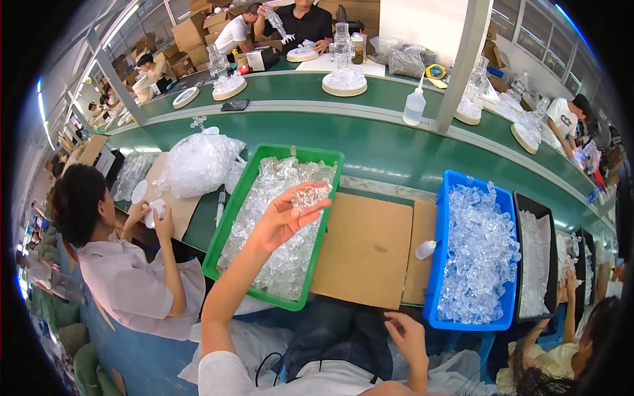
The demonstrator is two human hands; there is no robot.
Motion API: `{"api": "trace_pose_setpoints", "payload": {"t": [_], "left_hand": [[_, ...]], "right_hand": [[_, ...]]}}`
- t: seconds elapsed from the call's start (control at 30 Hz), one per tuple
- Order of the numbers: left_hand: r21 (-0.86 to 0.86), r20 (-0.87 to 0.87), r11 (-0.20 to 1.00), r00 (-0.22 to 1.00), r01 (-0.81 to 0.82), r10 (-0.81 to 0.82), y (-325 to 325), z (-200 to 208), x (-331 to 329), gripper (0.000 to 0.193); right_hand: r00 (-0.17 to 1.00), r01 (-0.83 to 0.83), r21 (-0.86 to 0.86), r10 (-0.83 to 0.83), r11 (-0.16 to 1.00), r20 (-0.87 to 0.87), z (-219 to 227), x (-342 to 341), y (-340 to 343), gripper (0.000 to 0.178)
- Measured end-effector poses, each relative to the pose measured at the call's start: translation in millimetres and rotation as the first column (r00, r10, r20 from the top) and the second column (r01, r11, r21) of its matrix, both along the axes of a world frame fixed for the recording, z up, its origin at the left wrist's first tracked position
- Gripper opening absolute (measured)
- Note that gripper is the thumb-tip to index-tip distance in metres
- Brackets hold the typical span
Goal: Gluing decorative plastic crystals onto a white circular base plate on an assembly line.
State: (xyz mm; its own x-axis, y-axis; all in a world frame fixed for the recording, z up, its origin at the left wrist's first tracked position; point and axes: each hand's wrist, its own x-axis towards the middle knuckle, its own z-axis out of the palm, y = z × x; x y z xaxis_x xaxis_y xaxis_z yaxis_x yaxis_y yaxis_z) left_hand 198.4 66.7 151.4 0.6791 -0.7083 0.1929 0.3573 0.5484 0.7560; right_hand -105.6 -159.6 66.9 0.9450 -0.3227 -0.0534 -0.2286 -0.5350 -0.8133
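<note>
Head view: a co-worker (132,247) sits on the L side w/ a small white thing (156,211) in both hands. Near them is a big clear bag (201,165), full of pcs. Across the table are a phone (234,105), a squeeze bottle (415,107) & a metal post (462,66) that hides a bit of the far bench. A small white bottle (425,249) is just beside the blue bin (437,277). The person's L forearm (232,284) hides part of the green bin (317,152).

The tabletop (383,148) is green, w/ a brown cardboard sheet (363,244) btwn the bins. The floor (142,363) is blue. More ppl work at the back, near brown boxes (189,32).

The green bin has lots of clear plastic pcs; the blue bin is heaped w/ them too. The black bin (532,202) next to it also has clear stuff, too small to tell.

L hand (281,218) is partly closed, pinching a clear plastic piece (309,197) that shows over the green bin's R side. R hand (409,338) is loosely open near the cardboard's front edge, w/ nothing seen in it.
</note>
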Motion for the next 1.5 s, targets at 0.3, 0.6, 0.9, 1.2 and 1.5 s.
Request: {"api": "trace_pose_setpoints", "payload": {"t": [0.3, 0.6, 0.9, 1.2, 1.5], "left_hand": [[0.149, 0.332, 0.971, 0.935, -0.185, 0.128, -49, -12, -56, 0.060], [0.213, 0.764, 0.847, 0.623, -0.487, 0.167, -84, -53, -66, 0.049], [0.243, 0.100, 0.956, 0.984, -0.168, 0.147, -77, -67, -48, 0.070], [0.405, 0.055, 0.909, 0.995, -0.098, 0.082, -79, -70, -40, 0.063], [0.415, 0.051, 0.908, 0.998, -0.057, 0.039, -75, -64, -40, 0.064]], "right_hand": [[0.950, -0.178, 0.550, -0.002, 0.816, 0.311, 84, 128, 13, 0.043], [0.894, -0.448, 0.514, 0.345, 0.732, 0.288, 83, 205, -32, 0.047], [0.815, -0.571, 0.486, 0.388, 0.661, 0.430, 31, 219, -36, 0.049], [0.819, -0.522, 0.441, 0.287, 0.729, 0.496, 25, 218, -36, 0.044], [0.853, -0.473, 0.476, 0.249, 0.742, 0.459, 24, 217, -38, 0.025]]}}
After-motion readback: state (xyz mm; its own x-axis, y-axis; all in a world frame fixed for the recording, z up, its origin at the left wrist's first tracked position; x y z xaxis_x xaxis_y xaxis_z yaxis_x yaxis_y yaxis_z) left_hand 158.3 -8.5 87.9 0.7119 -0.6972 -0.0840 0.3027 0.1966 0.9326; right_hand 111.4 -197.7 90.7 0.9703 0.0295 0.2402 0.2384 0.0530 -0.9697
